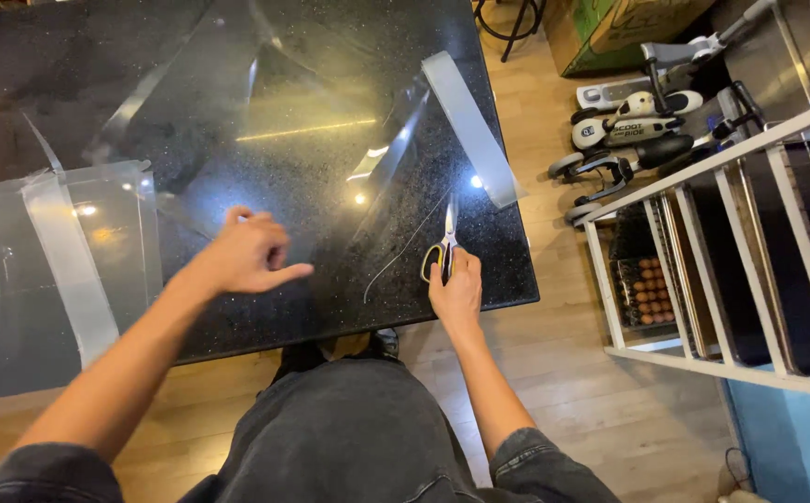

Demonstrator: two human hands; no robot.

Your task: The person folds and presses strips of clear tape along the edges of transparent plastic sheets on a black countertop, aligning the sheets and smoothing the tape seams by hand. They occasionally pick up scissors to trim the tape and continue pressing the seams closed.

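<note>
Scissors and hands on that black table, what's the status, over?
Right hand gripping scissors, blades flat on clear plastic sheet. Left hand hovering over black table, fingers curled, empty. Loose plastic strip lying beyond blades.

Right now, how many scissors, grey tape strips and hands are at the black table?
Yellow-handled metal scissors: 1
Grey tape strips, on the clear plastic and at the table's right edge: 2
Hands, left and right: 2
Total: 5

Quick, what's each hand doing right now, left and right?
Left hand: loosely curled above the clear plastic sheet, holding nothing visible.
Right hand: gripping the scissors.
</note>
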